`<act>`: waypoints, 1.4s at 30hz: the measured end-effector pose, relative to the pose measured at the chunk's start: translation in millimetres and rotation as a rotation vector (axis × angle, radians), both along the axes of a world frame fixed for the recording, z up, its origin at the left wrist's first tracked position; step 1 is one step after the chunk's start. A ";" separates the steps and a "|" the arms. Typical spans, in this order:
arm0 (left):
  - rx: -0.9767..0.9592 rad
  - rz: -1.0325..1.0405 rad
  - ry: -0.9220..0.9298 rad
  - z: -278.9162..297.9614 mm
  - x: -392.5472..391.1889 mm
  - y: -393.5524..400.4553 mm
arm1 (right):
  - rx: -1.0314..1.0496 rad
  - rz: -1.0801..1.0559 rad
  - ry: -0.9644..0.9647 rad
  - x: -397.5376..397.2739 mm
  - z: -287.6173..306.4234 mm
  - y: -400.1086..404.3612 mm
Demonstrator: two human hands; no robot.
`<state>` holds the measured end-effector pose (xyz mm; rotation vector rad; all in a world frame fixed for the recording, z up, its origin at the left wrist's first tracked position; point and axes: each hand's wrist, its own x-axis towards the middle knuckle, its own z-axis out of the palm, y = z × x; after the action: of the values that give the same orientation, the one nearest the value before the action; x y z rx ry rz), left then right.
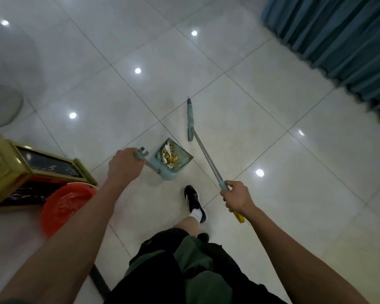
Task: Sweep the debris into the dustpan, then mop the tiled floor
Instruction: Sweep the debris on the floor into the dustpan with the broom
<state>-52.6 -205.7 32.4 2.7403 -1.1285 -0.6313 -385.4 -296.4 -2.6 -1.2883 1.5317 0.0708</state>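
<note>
Left hand [121, 164] gripping the dustpan [170, 162] handle, yellow debris [170, 155] inside, right hand [237, 197] curled round the broom [190, 119] handle, orange bucket [64, 205] near left

Head cam, looking steeply down

One wide-angle view from the person's head (edges bend a lot), facing forward and down at the tiled floor [261, 102], arms reaching out from the bottom, own legs and shoe [193, 200] right below.

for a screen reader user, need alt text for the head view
A person's left hand holds a teal dustpan of debris; the right hand grips a broom on the tiled floor.
</note>
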 end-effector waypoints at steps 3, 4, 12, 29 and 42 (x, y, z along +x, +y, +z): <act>-0.009 0.070 0.044 -7.8 5.7 -25.3 | -0.027 0.054 0.027 7.9 1.1 -37.3; -0.007 0.091 0.056 -9.6 7.9 -31.7 | -0.033 0.076 0.037 10.6 2.9 -50.3; -0.038 0.262 0.099 -1.8 27.1 -60.8 | -0.063 0.290 0.074 54.1 24.3 -138.8; -0.062 0.884 0.131 4.8 -39.7 -50.8 | -0.083 1.019 0.085 176.0 5.1 -289.2; -0.137 1.577 0.091 3.3 -238.9 -27.8 | 0.027 1.524 0.052 216.7 -3.2 -290.6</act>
<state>-291.5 -233.5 35.7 2.4013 0.9995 -0.3269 -168.7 -587.0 -5.8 -2.1364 0.2681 1.0674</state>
